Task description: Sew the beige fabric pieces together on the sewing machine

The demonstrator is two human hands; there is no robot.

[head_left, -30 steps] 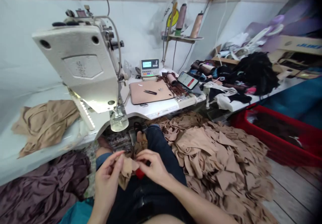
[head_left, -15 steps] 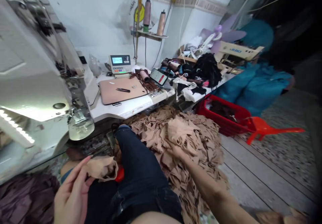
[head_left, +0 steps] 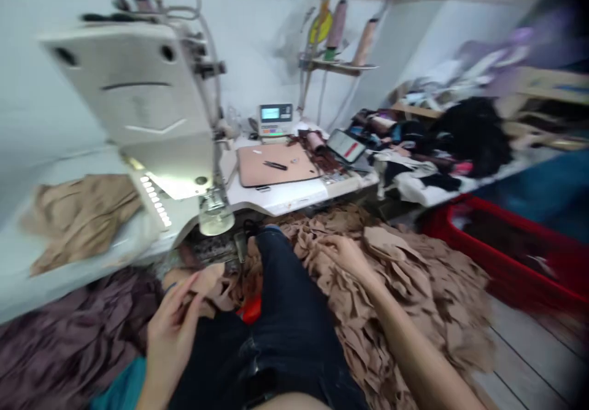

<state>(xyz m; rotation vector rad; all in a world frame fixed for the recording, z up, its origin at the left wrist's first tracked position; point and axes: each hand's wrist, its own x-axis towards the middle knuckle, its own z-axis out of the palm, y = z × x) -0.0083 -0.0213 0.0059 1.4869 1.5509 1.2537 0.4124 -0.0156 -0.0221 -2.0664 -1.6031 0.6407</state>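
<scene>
The red plastic crate (head_left: 501, 229) sat on the floor to your right, holding a dark mass of material (head_left: 506, 244) that the blur kept from being identified. On the table (head_left: 280, 201), a shelf (head_left: 338, 66) above carried two thread cones (head_left: 337, 24), and a tan cutting mat (head_left: 276, 164) lay flat with a small pair of snips (head_left: 275, 165) on it, near a phone (head_left: 346, 146). Farther right, the table was piled with mixed black and coloured cloth (head_left: 469, 137).

Your left hand (head_left: 170, 336) was raised over your lap, its fingers closed on a beige fabric piece (head_left: 207, 281), which hung limp and crumpled. Your right hand (head_left: 345, 253) lay well apart from it, fingers spread and resting on top of the heap of beige fabric pieces (head_left: 405, 287) beside your right leg. The heap was a loose, thin, irregular mass of cut pieces, spilling across the floor beneath the table's edge. A small red object (head_left: 251, 310) sat against your dark jeans (head_left: 285, 287), too blurred to name. More beige fabric (head_left: 78, 223) lay folded loosely on the table left of the sewing machine (head_left: 129, 85), and purple cloth (head_left: 69, 336) covered the area at lower left.
</scene>
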